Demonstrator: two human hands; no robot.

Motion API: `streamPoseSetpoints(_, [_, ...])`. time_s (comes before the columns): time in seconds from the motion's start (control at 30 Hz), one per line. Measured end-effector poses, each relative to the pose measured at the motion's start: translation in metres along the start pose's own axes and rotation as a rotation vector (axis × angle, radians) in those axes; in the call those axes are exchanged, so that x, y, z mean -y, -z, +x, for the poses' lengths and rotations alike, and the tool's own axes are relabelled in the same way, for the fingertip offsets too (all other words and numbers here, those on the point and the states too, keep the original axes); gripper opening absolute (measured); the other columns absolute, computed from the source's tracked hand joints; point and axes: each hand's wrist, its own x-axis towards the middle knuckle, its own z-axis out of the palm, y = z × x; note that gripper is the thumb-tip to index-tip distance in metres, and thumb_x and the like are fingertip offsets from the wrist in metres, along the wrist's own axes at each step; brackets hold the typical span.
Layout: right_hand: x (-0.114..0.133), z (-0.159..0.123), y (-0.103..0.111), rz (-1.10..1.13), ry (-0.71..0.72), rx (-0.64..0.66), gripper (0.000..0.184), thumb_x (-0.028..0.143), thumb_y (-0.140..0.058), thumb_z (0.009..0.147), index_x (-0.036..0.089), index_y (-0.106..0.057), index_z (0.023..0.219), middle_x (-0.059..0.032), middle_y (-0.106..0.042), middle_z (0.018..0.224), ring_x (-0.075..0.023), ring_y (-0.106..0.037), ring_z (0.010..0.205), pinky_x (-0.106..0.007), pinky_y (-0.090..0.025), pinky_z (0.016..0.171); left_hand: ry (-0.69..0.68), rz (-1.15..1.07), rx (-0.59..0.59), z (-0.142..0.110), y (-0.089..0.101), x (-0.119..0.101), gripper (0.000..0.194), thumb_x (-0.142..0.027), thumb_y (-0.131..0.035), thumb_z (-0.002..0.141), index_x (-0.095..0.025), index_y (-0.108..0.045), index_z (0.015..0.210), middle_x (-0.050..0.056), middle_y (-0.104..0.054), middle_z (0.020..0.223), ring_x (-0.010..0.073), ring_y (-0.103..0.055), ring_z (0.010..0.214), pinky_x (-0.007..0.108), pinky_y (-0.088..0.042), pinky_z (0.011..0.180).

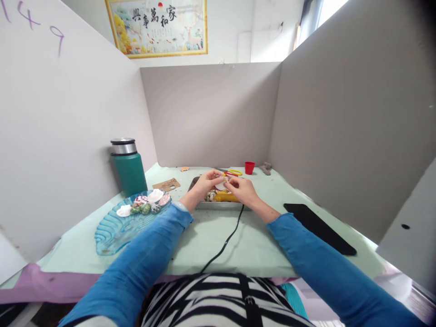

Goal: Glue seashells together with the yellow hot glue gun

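Observation:
My left hand (203,184) and my right hand (242,190) meet over a metal tray (204,205) that holds shells and a yellow tool (225,197) with a black cord (223,245). Both hands are pinched together around a small pale shell (221,185) held between the fingertips. Blue sleeves cover both of my arms.
A blue shell-shaped glass dish (112,231) with several shells lies at the left. A green flask (128,167) stands behind it. A brown card (166,185), yellow-handled scissors (232,172), a red cup (249,167) and a black pad (318,228) lie on the pale green table. Grey partitions enclose the table on three sides.

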Motion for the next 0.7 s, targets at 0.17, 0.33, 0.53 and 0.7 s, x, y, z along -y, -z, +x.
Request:
streamPoseSetpoints(0.17, [-0.0012,-0.0003,-0.0006,-0.020,0.017,-0.016,0.035,0.045,-0.053,0.083,0.020,-0.055,0.058,-0.0006,-0.059,0.059,-0.0142,-0.050,0.058,-0.025,-0.033,0.057,0.005,0.016,0.006,0.0006,0.0000,0.0015,0.040,-0.038,-0.081,0.063,-0.014,-0.062,0.089,0.002,-0.065,0.080,0.0107,-0.060,0.069,0.023,-0.047,0.062])
streamPoseSetpoints(0.33, [0.0002,-0.0006,-0.0003,-0.017,0.009,-0.009,0.035,0.046,-0.053,0.083,0.020,-0.057,0.061,-0.0013,-0.061,0.061,-0.0146,-0.051,0.058,-0.025,-0.034,0.057,0.007,0.025,0.014,-0.0005,-0.0007,0.0004,0.039,-0.040,-0.079,0.066,-0.014,-0.066,0.091,0.004,-0.067,0.083,0.0116,-0.061,0.070,0.025,-0.048,0.065])
streamPoseSetpoints(0.53, [0.0001,-0.0003,0.0002,-0.024,0.004,-0.002,0.035,0.047,-0.053,0.083,0.020,-0.059,0.062,-0.0013,-0.062,0.061,-0.0147,-0.052,0.059,-0.026,-0.034,0.057,0.021,0.009,-0.015,-0.0007,-0.0027,-0.0023,0.040,-0.039,-0.081,0.061,-0.013,-0.066,0.087,0.002,-0.065,0.077,0.0101,-0.059,0.064,0.021,-0.046,0.058])
streamPoseSetpoints(0.7, [0.0016,-0.0006,0.0019,0.015,0.009,-0.024,0.039,0.052,-0.052,0.085,0.020,-0.060,0.065,-0.0012,-0.063,0.064,-0.0146,-0.052,0.060,-0.026,-0.034,0.058,0.005,0.042,-0.084,0.0035,0.0001,0.0024,0.036,-0.038,-0.080,0.062,-0.014,-0.066,0.085,0.000,-0.063,0.071,0.0084,-0.056,0.060,0.019,-0.043,0.053])
